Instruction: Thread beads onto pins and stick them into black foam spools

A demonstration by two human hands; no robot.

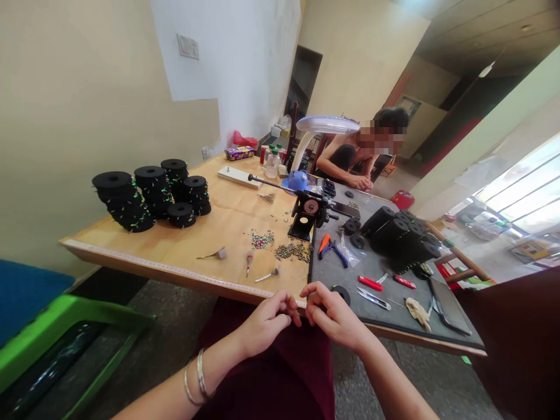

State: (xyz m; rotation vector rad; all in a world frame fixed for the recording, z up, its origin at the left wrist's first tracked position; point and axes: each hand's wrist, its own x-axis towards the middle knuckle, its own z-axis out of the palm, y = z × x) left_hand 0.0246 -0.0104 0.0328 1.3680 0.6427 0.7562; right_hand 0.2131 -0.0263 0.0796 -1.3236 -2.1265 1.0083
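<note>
My left hand (272, 318) and my right hand (333, 315) face each other at the table's front edge, fingers curled in and tips close together. Both look closed in a pinch. Whatever lies between the fingertips is hidden or too small to make out. A black foam spool (341, 294) sits just behind my right hand. Beyond my left hand lie a white-handled small tool (268, 275), a tiny bundle with a red part (249, 262) and a brush-like bundle (214, 254). Small coloured beads (262, 240) and a pile of brassy metal pieces (292, 252) are scattered farther back.
A black clamp-like device (306, 210) and a blue-based lamp (298, 179) stand mid-table. Spool stacks (114, 201) rise at left, more black spools (394, 233) at right. Pliers (333, 251) and snips (374, 298) lie on the grey mat (324, 280). Another person (345, 157) sits opposite.
</note>
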